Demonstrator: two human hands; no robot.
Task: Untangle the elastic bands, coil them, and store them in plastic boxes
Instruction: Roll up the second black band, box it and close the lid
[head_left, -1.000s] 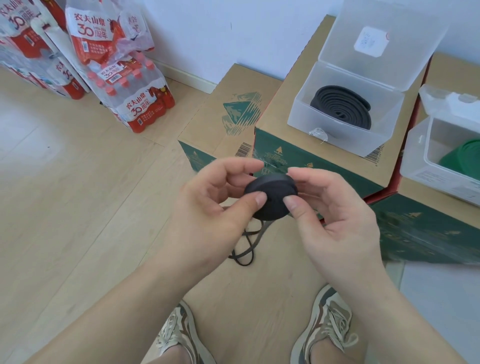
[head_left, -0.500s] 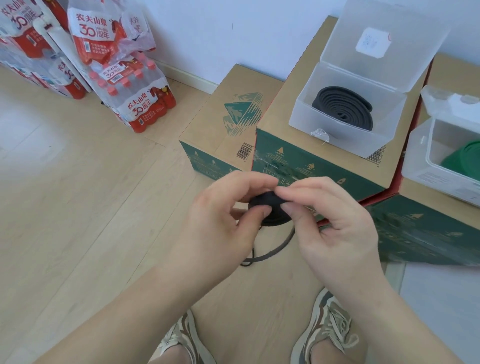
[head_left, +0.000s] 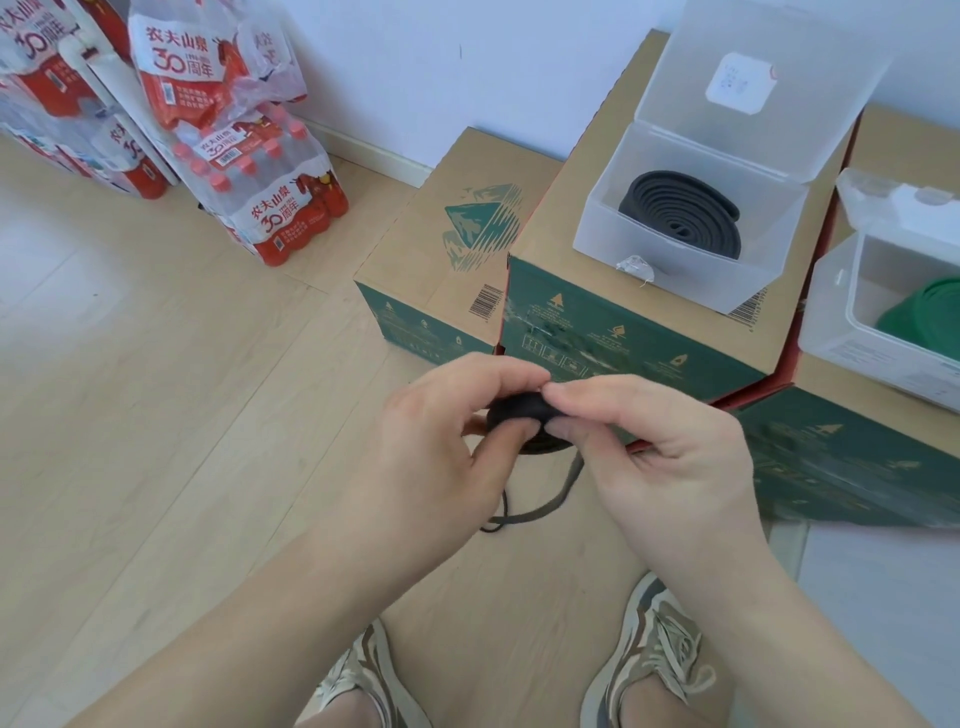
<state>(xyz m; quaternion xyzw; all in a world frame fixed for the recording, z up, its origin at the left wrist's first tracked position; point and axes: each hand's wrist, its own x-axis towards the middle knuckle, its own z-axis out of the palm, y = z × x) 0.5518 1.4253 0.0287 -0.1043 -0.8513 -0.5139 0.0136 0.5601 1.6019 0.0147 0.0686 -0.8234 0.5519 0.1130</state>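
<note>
- The left hand and the right hand meet in front of the body; the thumb and fingers of both are closed on a small black elastic band coil, a flat round roll of matte rubber.
- The loose tail of the band hangs down from the coil in a thin loop above the pale wooden floor.
- Most of the coil is hidden behind the fingertips, so its windings are hard to make out.
- On a cardboard carton stands a frosted plastic box with the lid up; inside lies a wider black coiled band with clear spiral layers.
- To the right, a second plastic box holds a green band; both are cut off by the edge.
- A lower carton stands beside the first one.
- Shrink-wrapped packs of water bottles stand far left by the white wall.
- Two beige sneakers show at the bottom.
</note>
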